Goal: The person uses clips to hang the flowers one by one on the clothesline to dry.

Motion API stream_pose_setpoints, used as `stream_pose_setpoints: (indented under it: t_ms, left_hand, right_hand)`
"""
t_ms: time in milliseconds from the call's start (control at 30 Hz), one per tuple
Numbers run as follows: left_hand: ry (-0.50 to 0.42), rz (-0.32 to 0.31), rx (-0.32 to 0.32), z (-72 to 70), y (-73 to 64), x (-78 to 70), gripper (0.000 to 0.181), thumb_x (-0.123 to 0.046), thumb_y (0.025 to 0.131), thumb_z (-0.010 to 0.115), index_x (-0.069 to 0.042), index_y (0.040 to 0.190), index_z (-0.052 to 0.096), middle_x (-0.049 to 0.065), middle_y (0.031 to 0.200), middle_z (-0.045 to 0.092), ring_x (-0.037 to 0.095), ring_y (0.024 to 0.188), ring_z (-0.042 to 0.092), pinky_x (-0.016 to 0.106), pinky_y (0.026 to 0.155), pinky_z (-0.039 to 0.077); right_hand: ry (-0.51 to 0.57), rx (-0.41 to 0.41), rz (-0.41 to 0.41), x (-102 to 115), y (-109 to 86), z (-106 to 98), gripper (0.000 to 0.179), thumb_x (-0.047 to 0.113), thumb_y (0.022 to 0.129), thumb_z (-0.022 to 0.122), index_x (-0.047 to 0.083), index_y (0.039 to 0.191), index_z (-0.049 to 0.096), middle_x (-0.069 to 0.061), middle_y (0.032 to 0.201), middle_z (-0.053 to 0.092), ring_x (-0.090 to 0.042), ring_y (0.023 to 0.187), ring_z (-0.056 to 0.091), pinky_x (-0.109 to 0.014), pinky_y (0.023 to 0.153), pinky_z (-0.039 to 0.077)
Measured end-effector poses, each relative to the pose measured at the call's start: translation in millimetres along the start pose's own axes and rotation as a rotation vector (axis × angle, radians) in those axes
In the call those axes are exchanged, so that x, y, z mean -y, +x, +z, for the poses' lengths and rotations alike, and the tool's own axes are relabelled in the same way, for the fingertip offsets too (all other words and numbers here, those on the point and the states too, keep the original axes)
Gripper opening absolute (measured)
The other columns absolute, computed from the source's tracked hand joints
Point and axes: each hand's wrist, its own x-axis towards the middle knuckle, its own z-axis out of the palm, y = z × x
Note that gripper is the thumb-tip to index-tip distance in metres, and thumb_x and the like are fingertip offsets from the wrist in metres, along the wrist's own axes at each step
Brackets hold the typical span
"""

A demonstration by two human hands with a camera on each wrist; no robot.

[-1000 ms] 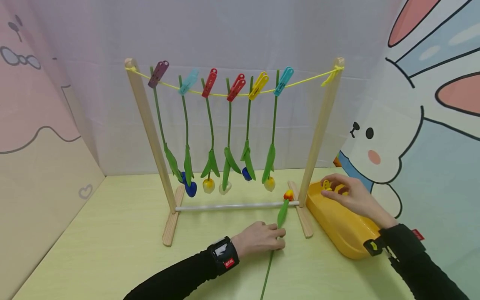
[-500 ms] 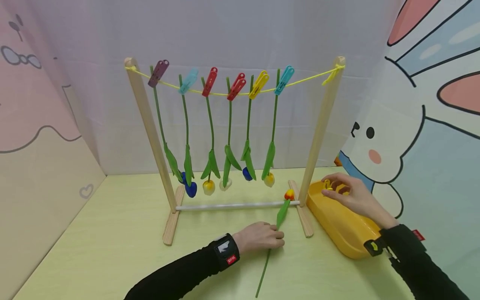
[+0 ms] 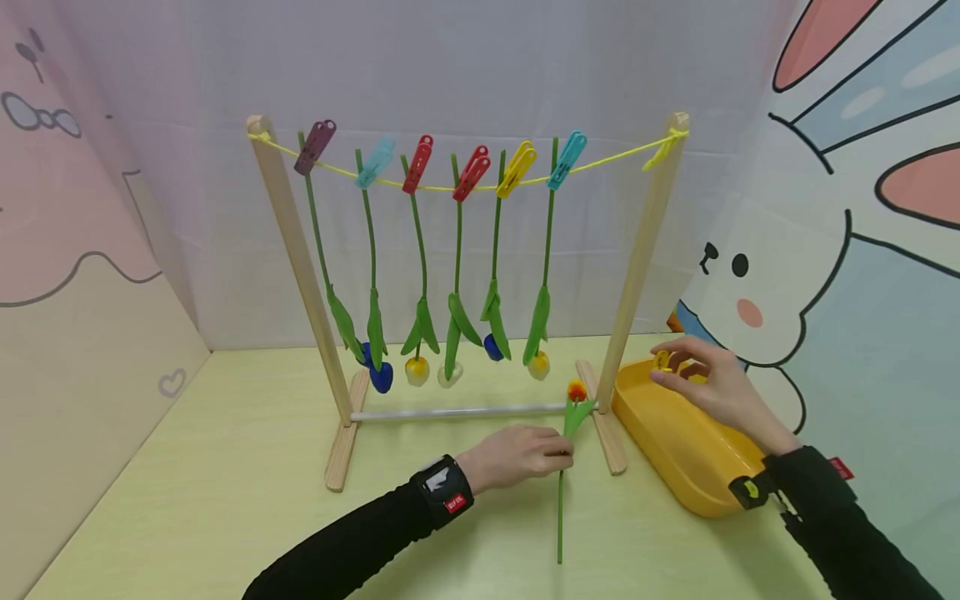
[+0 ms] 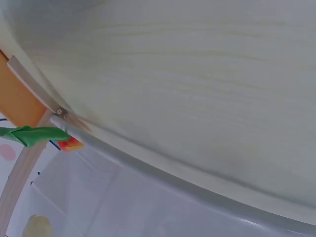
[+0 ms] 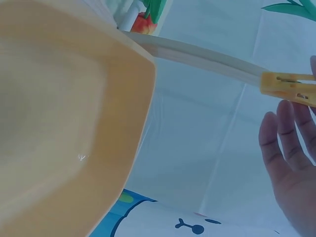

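My left hand (image 3: 519,457) pinches the stem of an artificial tulip (image 3: 560,517) with a red-orange bloom. The bloom is up near the rack's right foot and the stem hangs down toward me. In the left wrist view only the tulip's leaf (image 4: 37,135) and bloom show; the hand is out of that frame. Over the yellow tray, my right hand (image 3: 708,385) holds a yellow clothespin (image 3: 662,361) between thumb and fingers. The right wrist view shows this clothespin (image 5: 289,88) at the right edge, above the curled fingers.
A wooden rack (image 3: 647,250) carries a yellow string (image 3: 615,158) with several tulips hanging bloom-down from coloured clothespins. A white bar (image 3: 472,412) joins its feet low down. The yellow tray (image 3: 675,467) stands right of the rack. A curtain (image 3: 465,67) hangs behind.
My left hand has lifted the tulip slightly and moved it forward, turning the stem more upright in view. My right hand has shifted slightly right, and the clothespin has turned in its fingers.
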Motion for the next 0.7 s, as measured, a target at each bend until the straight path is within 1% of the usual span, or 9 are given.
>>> stream_pose_setpoints:
  t_ms: [100, 200, 267, 367, 433, 500, 600, 700]
  left_hand:
    - [-0.059, -0.026, -0.067, -3.5, 1.5, 5.6, 0.026, -0.002, 0.086, 0.066, -0.01, 0.111, 0.072, 0.003, 0.113, 0.067, 0.013, 0.104, 0.061, 0.02, 0.094, 0.048]
    - [-0.095, -0.04, -0.144, -7.8, 4.8, 10.8, 0.026, -0.001, 0.086, 0.067, -0.007, 0.111, 0.071, 0.005, 0.113, 0.067, 0.015, 0.105, 0.061, 0.021, 0.095, 0.047]
    - [-0.114, -0.053, -0.198, -11.8, 8.1, 14.3, 0.025, -0.001, 0.086, 0.068, -0.006, 0.11, 0.071, 0.006, 0.111, 0.068, 0.015, 0.104, 0.062, 0.021, 0.094, 0.048]
    - [-0.119, -0.087, -0.254, -19.6, 14.4, 20.2, 0.024, -0.002, 0.086, 0.069, -0.006, 0.109, 0.071, 0.006, 0.108, 0.068, 0.014, 0.101, 0.063, 0.019, 0.091, 0.049]
    - [-0.136, -0.125, -0.277, -25.2, 18.7, 23.6, 0.025, 0.0, 0.085, 0.069, -0.006, 0.109, 0.071, 0.007, 0.107, 0.069, 0.013, 0.097, 0.064, 0.019, 0.087, 0.051]
    - [-0.159, -0.171, -0.285, -30.9, 23.7, 26.6, 0.027, 0.001, 0.085, 0.069, -0.006, 0.111, 0.071, 0.006, 0.106, 0.069, 0.013, 0.095, 0.064, 0.018, 0.085, 0.052]
    - [-0.19, -0.249, -0.303, -39.2, 31.5, 29.7, 0.03, 0.004, 0.085, 0.068, -0.006, 0.113, 0.071, 0.006, 0.105, 0.07, 0.014, 0.093, 0.065, 0.018, 0.081, 0.054]
    - [-0.22, -0.321, -0.335, -46.4, 39.3, 32.8, 0.03, 0.006, 0.084, 0.067, -0.005, 0.112, 0.071, 0.007, 0.104, 0.07, 0.014, 0.092, 0.066, 0.019, 0.081, 0.054]
  right_hand:
    - [0.044, -0.062, -0.036, 1, 2.4, -4, 0.032, -0.007, 0.077, 0.074, -0.002, 0.108, 0.065, -0.013, 0.091, 0.064, -0.006, 0.077, 0.05, -0.005, 0.068, 0.045]
    - [0.088, -0.113, -0.054, 2, 4.4, -7, 0.035, -0.012, 0.075, 0.073, -0.003, 0.107, 0.064, -0.015, 0.09, 0.063, -0.005, 0.077, 0.052, -0.004, 0.07, 0.045]
    - [0.108, -0.134, -0.066, 2, 6.3, -10, 0.036, -0.015, 0.075, 0.072, -0.005, 0.108, 0.064, -0.014, 0.091, 0.063, -0.004, 0.079, 0.053, -0.004, 0.073, 0.045]
    - [0.13, -0.152, -0.096, 3, 10.4, -15, 0.038, -0.018, 0.074, 0.07, -0.008, 0.11, 0.062, -0.012, 0.094, 0.063, -0.003, 0.081, 0.055, -0.004, 0.076, 0.046]
    - [0.139, -0.162, -0.128, 4, 14.7, -20, 0.039, -0.021, 0.073, 0.069, -0.011, 0.11, 0.061, -0.012, 0.096, 0.062, -0.004, 0.082, 0.055, -0.004, 0.077, 0.047]
    - [0.141, -0.178, -0.152, 6, 19.6, -24, 0.041, -0.024, 0.071, 0.069, -0.012, 0.11, 0.061, -0.012, 0.097, 0.062, -0.004, 0.083, 0.055, -0.005, 0.079, 0.047]
    - [0.142, -0.211, -0.172, 11, 27.3, -31, 0.042, -0.026, 0.07, 0.068, -0.013, 0.109, 0.061, -0.012, 0.097, 0.062, -0.004, 0.084, 0.056, -0.005, 0.08, 0.047]
    - [0.144, -0.239, -0.187, 16, 35.4, -36, 0.039, -0.026, 0.071, 0.067, -0.015, 0.108, 0.06, -0.007, 0.095, 0.062, -0.004, 0.084, 0.058, -0.005, 0.081, 0.046]
